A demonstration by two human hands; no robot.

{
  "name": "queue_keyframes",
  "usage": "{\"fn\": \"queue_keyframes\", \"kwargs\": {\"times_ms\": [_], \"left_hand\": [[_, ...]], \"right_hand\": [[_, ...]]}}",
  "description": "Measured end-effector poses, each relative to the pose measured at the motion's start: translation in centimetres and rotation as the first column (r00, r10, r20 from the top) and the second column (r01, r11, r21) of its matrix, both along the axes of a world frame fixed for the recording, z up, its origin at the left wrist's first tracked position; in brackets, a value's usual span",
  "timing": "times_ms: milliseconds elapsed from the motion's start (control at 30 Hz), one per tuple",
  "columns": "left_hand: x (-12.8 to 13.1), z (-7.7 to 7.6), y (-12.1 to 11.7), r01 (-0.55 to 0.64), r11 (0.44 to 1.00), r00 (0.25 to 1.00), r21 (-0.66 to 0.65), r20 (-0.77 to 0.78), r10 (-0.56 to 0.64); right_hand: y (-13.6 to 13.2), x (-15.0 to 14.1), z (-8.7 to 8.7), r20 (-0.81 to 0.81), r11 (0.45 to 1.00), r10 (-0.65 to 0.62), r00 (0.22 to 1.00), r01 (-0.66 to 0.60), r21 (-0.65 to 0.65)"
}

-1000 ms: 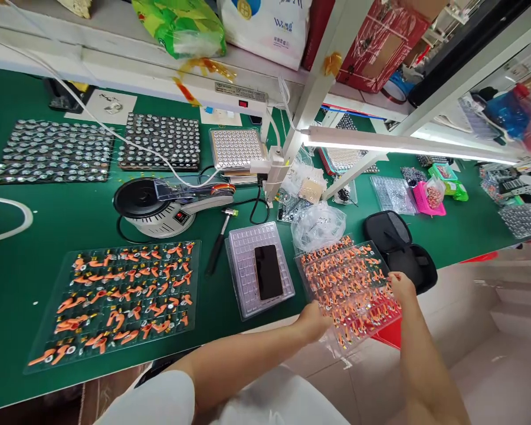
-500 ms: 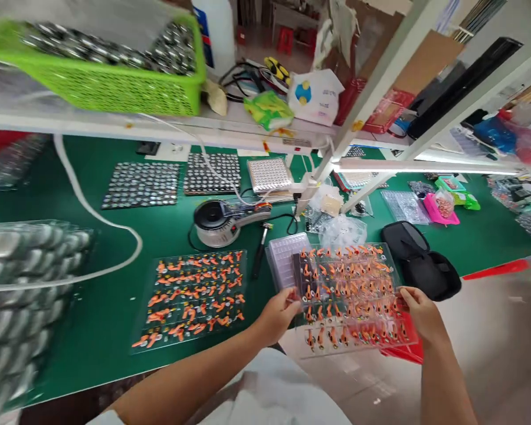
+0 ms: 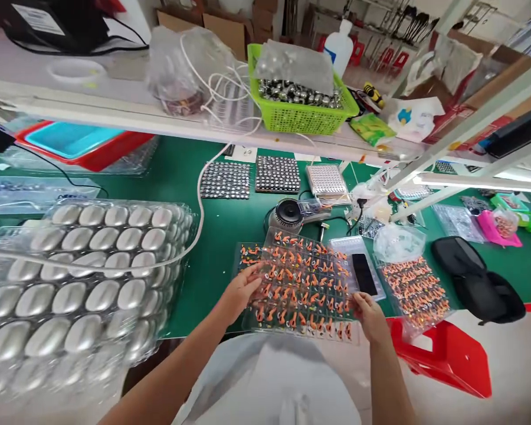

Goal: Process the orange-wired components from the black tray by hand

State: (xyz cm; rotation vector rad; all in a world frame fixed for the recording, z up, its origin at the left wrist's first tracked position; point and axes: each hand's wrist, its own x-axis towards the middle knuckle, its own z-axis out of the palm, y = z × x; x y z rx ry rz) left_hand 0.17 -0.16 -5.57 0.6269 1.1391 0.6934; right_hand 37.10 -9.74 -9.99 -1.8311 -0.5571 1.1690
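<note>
A clear plastic tray (image 3: 299,282) filled with rows of small orange parts is held level between my two hands. My left hand (image 3: 242,288) is closed on its left edge, and my right hand (image 3: 368,311) pinches the right edge. Beneath it, partly covered, a second tray of orange parts (image 3: 248,252) lies on the green table. To the right a black phone (image 3: 363,274) rests on a stack of clear empty-looking trays (image 3: 343,248). Further right lies another tray of orange parts (image 3: 413,289), its near end jutting past the table edge.
Stacked trays of silver oval pieces (image 3: 101,295) fill the left side, with a white cable (image 3: 199,218) across them. Behind are a round black-topped device (image 3: 288,213), a hammer (image 3: 323,231) and trays of metal pieces (image 3: 278,174). An open black case (image 3: 478,277) and red bin (image 3: 451,354) are right.
My hands have lifted the tray off the right-hand pile and carried it left, over the other tray of orange parts. The camera view has swung left, showing the silver pieces.
</note>
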Motion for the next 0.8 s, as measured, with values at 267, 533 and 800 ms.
{"fn": "queue_keyframes", "kwargs": {"times_ms": [267,533,800], "left_hand": [[-5.5,-3.9,4.5,0.067,0.995,0.996,-0.077,0.062,-0.062],[-5.6,-2.9,8.7,0.342,0.931,0.940,-0.126,0.046,-0.339],[-4.1,-1.0,7.5,0.295,0.950,0.946,-0.102,-0.111,-0.305]], "right_hand": [[-1.4,-7.7,-0.5,-0.458,0.994,-0.015,0.889,0.063,0.088],[-3.5,-9.3,-0.3,-0.721,0.982,0.164,0.673,-0.039,0.187],[-4.3,-8.2,-1.5,-0.781,0.947,0.240,0.577,0.039,0.319]]}}
